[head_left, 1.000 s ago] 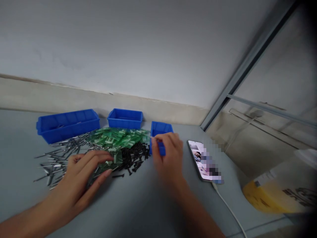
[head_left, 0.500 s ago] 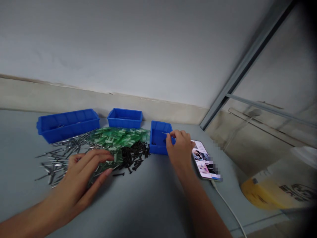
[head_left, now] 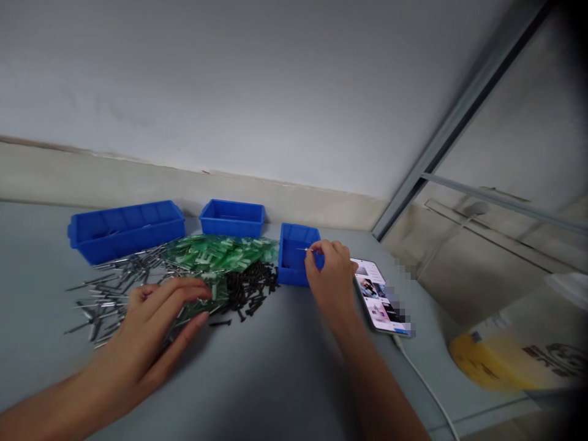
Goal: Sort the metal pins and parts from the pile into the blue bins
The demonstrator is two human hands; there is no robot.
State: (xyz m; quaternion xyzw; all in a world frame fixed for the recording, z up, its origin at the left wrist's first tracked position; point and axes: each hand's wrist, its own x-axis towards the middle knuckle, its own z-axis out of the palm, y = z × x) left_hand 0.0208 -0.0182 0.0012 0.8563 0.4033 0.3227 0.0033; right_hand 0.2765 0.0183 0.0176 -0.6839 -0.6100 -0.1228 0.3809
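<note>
My right hand (head_left: 333,269) pinches a thin silver pin (head_left: 302,249) between thumb and forefinger, over the small blue bin (head_left: 301,233) on the right. The pin points left, and its exact kind is too small to tell. My left hand (head_left: 168,312) rests with thumb and fingers apart over the near edge of the heaps. Under and beside it lie long silver metal pins (head_left: 108,300), little green plastic packets (head_left: 225,252) with pale pieces inside, and dark screws (head_left: 250,285). The left fingertips touch or hover at a green packet; the hand covers part of the pile.
Two more blue bins stand along the wall: a long one (head_left: 126,242) at the left, holding a few pieces, and a shorter one (head_left: 233,228). Right of my right hand lies a lit phone (head_left: 379,300) with a white cable (head_left: 425,383). A cup of yellow drink (head_left: 487,361) stands far right.
My right hand has shifted slightly left with the pin, which now lies more level over the bin. My left hand has stayed in place.
</note>
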